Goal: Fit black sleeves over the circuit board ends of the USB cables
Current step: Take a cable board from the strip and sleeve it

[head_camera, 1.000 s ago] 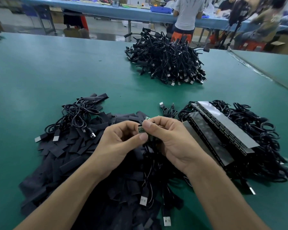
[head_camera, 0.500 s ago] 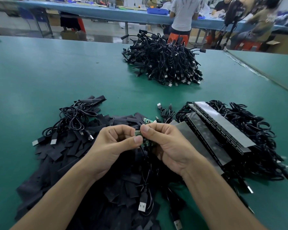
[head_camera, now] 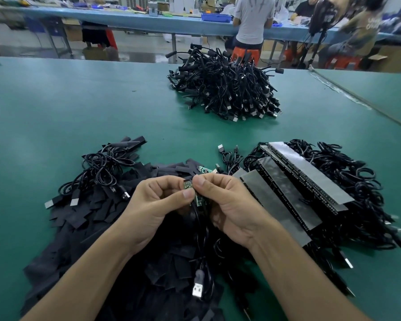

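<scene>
We have open green table (head_camera: 79, 107) to the left and across the middle. Ahead, a heap of cables (head_camera: 227, 89) blocks the far centre; taped cable rows (head_camera: 310, 174) crowd our right, and loose black sleeves (head_camera: 79, 218) cover the near left and centre.

Two bare hands here, the left hand (head_camera: 153, 206) and the right hand (head_camera: 234, 205), and three little green circuit boards (head_camera: 187, 184) that I can count: two between the hands, a third just beyond at twelve o'clock. The cable heaps (head_camera: 227, 89) come to three: the big one at one o'clock, one at three o'clock, a small coil at ten. One spread of black sleeves (head_camera: 83, 212) under the hands, far too many to number. At least four grey-backed strips (head_camera: 310, 174) at three o'clock. One silver plug (head_camera: 197, 289) at six o'clock, two more side by side at nine. Three people (head_camera: 251, 19) at the one blue bench (head_camera: 125, 18), away at twelve.
</scene>
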Available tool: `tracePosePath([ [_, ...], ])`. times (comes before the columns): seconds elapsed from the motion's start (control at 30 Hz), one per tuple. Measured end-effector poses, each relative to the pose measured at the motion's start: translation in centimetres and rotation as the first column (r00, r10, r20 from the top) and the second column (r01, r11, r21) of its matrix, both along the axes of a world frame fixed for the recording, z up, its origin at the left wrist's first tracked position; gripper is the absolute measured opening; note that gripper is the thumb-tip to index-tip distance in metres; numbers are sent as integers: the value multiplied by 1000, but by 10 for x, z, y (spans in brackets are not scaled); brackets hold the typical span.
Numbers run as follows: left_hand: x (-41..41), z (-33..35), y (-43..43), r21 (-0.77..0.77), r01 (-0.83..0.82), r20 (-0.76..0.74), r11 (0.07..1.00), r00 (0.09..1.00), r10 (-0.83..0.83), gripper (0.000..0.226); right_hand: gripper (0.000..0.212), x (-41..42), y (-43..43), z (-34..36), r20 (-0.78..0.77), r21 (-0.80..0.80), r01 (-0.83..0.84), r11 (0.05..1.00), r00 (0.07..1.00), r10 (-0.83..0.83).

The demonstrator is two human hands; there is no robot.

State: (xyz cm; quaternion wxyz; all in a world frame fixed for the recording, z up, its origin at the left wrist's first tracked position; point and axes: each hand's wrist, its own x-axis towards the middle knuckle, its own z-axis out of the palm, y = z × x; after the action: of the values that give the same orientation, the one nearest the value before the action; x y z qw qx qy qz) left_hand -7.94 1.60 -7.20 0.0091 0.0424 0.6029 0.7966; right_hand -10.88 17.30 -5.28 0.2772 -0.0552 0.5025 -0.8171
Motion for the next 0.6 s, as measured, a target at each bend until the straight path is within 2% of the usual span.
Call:
tracePosePath([
  [0.07, -1, 1, 1, -5, -8, -4, 1000, 1000, 8, 15, 12, -3, 1, 2, -86, 104, 53, 993, 995, -44],
  [0.1, -1, 1, 2, -3, -10, -5, 1000, 1000, 10, 12, 12, -4, 3, 5, -184, 219, 116, 969, 980, -75],
  [0.13, -2, 1, 2, 4, -23, 3, 1000, 1000, 23, 11, 14, -5, 6, 7, -319, 375, 199, 905, 945, -76],
  [0.17, -3, 1, 1, 25, -47, 19, 999, 999, 46, 10, 15, -5, 10, 10, -459, 535, 303, 788, 888, -30],
  [0.23, -5, 1, 1, 121, -111, 53, 987, 993, 105, 8, 12, -5, 19, 17, -632, 733, 510, 450, 756, 172],
  [0.3, -6, 1, 0, 208, -170, 53, 963, 985, 162, 8, 9, 1, 23, 24, -611, 783, 603, 155, 698, 372],
  [0.33, -6, 1, 0, 233, -193, 41, 953, 981, 188, 8, 14, 5, 21, 25, -602, 759, 648, 62, 663, 445],
  [0.37, -7, 2, -1, 246, -213, 24, 946, 977, 213, 7, 16, 8, 17, 26, -626, 709, 704, 38, 604, 494],
  [0.43, -8, 4, 0, 236, -270, -15, 934, 960, 281, 8, 11, 16, 8, 33, -684, 654, 744, 141, 501, 531],
  [0.47, -9, 6, 0, 215, -306, -35, 927, 947, 321, 11, 12, 19, 5, 35, -671, 691, 692, 208, 508, 540],
  [0.5, -10, 9, 0, 187, -342, -56, 921, 932, 358, 14, 21, 22, 1, 34, -612, 762, 604, 234, 552, 566],
  [0.53, -11, 12, -1, 152, -375, -81, 914, 917, 390, 16, 32, 24, -2, 31, -505, 840, 505, 198, 596, 624],
  [0.6, -13, 19, -6, 75, -427, -135, 901, 891, 433, 19, 50, 27, -9, 22, -323, 911, 407, 66, 606, 727],
])
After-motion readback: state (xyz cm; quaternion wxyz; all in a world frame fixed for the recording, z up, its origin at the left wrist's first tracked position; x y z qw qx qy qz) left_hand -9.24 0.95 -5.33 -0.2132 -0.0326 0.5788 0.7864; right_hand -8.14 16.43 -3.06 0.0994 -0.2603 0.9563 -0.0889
